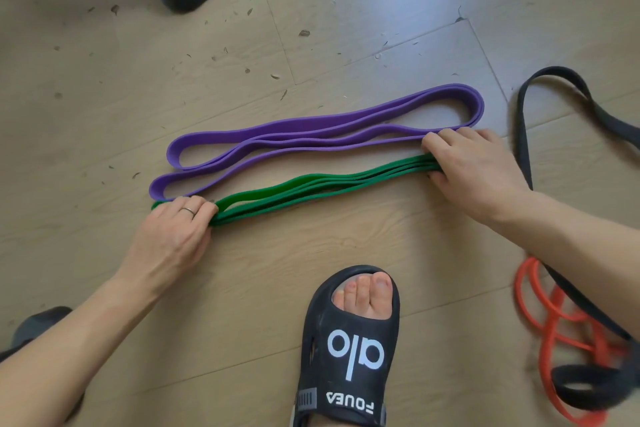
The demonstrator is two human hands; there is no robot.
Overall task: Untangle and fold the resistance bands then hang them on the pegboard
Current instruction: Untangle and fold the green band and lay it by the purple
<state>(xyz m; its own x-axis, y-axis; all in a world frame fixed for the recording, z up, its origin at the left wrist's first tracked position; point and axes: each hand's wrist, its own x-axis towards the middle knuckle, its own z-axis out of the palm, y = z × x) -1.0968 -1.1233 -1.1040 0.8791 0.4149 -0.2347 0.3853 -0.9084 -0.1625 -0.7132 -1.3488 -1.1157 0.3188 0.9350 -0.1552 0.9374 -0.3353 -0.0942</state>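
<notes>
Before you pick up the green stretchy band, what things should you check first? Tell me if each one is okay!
1. Left hand grips one end of the green band: ok.
2. Right hand grips the other end: ok.
3. Green strands lie together, untwisted: ok in the middle; cannot tell under the hands.
4. Green band clear of the folded purple band: cannot tell; they meet near the left hand.
5. Black band and orange band untangled: not ok.
6. Pegboard within reach: cannot tell, out of view.
</notes>
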